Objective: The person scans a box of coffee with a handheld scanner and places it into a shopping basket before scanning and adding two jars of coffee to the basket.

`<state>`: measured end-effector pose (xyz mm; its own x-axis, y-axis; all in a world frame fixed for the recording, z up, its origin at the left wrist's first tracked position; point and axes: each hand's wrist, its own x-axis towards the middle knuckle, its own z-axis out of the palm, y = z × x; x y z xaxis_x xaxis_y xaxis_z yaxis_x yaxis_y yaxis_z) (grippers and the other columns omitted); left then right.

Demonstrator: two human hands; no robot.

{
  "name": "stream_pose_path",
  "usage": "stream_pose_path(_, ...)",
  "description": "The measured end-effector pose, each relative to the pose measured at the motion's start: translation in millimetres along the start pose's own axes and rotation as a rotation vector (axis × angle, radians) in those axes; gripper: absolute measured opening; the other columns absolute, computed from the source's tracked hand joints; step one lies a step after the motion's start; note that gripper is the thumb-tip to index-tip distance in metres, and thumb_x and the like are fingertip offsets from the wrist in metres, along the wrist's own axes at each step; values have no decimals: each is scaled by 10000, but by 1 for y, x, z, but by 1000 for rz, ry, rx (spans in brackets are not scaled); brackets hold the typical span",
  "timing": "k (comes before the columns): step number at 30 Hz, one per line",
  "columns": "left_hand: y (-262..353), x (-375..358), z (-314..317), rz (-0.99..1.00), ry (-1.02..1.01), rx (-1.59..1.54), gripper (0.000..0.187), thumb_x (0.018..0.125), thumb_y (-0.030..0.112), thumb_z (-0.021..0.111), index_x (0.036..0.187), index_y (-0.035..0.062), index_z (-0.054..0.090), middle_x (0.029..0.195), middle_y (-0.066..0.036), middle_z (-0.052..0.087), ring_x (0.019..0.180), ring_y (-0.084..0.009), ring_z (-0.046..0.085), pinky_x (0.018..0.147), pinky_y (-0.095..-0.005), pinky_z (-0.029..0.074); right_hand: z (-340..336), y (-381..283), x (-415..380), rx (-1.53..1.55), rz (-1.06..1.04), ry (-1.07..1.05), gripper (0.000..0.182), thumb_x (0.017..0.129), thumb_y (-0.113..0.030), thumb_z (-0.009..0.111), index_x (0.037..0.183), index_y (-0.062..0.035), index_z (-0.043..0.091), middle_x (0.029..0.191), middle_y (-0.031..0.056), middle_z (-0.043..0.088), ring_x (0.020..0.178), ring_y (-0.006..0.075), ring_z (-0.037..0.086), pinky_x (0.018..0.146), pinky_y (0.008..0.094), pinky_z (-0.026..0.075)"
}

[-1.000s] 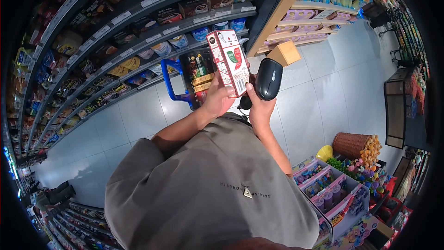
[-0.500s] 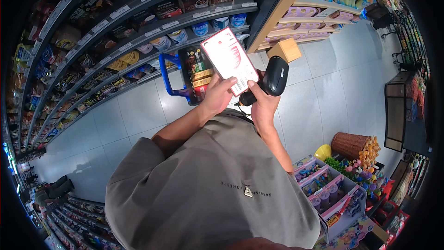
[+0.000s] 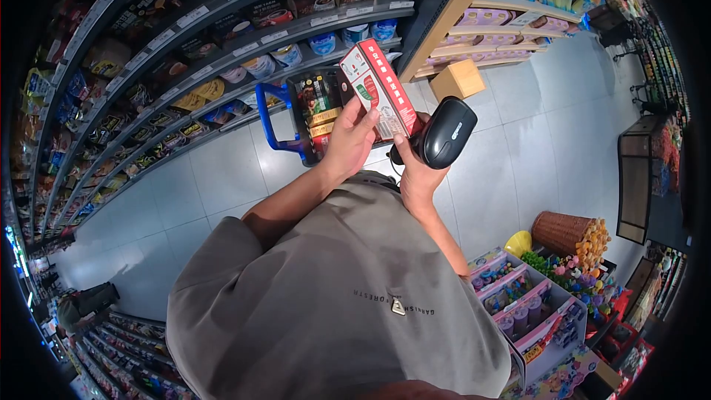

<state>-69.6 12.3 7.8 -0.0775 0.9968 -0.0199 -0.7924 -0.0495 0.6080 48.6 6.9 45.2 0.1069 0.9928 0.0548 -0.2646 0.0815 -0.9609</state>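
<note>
A red and white carton (image 3: pixel 379 92) is held at its lower end between my two hands, above the floor. It is tilted, with a red side panel and a white face showing. My left hand (image 3: pixel 349 142) grips its left edge, thumb on the face. My right hand (image 3: pixel 421 175) has its thumb against the bottom corner and also carries a black barcode scanner (image 3: pixel 449 133); the fingers under the carton are hidden. Just beyond my left hand stands a dark shopping basket with a blue handle (image 3: pixel 264 120), holding packaged goods (image 3: pixel 321 107).
Shelves of packets and tubs (image 3: pixel 322 43) curve along the left. A cardboard box (image 3: pixel 458 80) sits on the tiled floor (image 3: pixel 511 144) by a wooden shelf end (image 3: pixel 435 22). At lower right are a toy display (image 3: pixel 522 304) and a wicker basket (image 3: pixel 557 231).
The carton has been turned, so its red side now shows instead of mostly the white face. My left hand's fingers have shifted up along it. The scanner has tilted and moved slightly right.
</note>
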Motion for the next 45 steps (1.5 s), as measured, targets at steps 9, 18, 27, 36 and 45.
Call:
stream_pose_path(9, -1, -2, -5, 20, 24, -26, 432, 966, 73, 479, 1376, 47, 344, 1325, -52, 455, 1241, -176, 423, 1068, -376, 327, 2, 8, -3, -97, -46, -11, 486, 707, 74, 744, 1144, 38, 535, 1075, 102, 606, 959, 165, 588, 850, 303, 474)
stream_pose_path(18, 21, -8, 5, -99, 73, 131, 617, 924, 152, 596, 1437, 106, 258, 1315, -27, 429, 1232, -161, 393, 1042, -345, 321, 3, 26, -9, -289, -301, -93, 479, 678, 94, 748, 1110, 37, 549, 1056, 98, 614, 898, 157, 609, 804, 290, 499)
stream_pose_path(27, 41, -7, 3, -203, 114, 46, 432, 850, 22, 565, 1263, 17, 442, 1154, -117, 581, 1055, -228, 584, 925, -384, 472, -1, 36, -5, -506, -634, -293, 368, 703, 8, 744, 1038, 47, 596, 998, 159, 631, 883, 268, 629, 764, 339, 497)
stream_pose_path(36, 46, 1, -1, -221, 62, -254, 468, 826, 105, 467, 1276, -16, 422, 1151, -154, 585, 1072, -297, 589, 988, -448, 437, -1, 24, -14, -659, -492, -313, 408, 710, -1, 748, 1076, 54, 576, 1050, 163, 613, 919, 266, 615, 806, 339, 488)
stream_pose_path(45, 46, 12, -12, -229, 163, -496, 481, 858, 300, 536, 1259, 49, 451, 1248, -148, 542, 1194, -335, 502, 1023, -551, 376, 1, 11, -6, -62, -75, -99, 462, 725, 129, 649, 1147, 3, 509, 1063, 98, 592, 901, 157, 589, 762, 289, 480)
